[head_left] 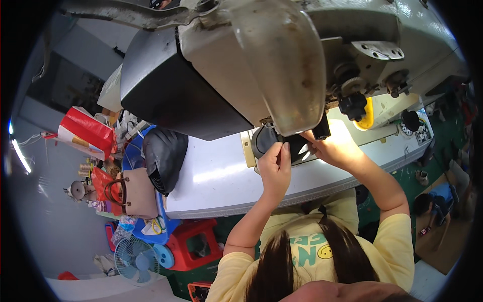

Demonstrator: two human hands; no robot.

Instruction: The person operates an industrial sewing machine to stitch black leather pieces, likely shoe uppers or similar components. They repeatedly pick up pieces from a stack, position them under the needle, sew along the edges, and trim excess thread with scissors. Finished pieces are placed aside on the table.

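My left hand (275,163) is closed, thumb and fingers pinching the edge of a black fabric piece (263,143) on the sewing machine bed. My right hand (336,148) is bent under the machine head, in the bright lamp light. Two short shiny points stick out from its fingers and look like the blades of thread snips (304,149); the rest of them is hidden in the hand. The sewing machine (216,55) looms over both hands. Its head and a cloudy clear guard (287,65) hide the needle area.
A bundle of black fabric (163,156) rests at the left end of the white table (216,176). Beyond it are a blue tub (133,151), a beige handbag (140,194), a red stool (193,246) and a fan (138,259). At right, another person (437,204) is low near the floor.
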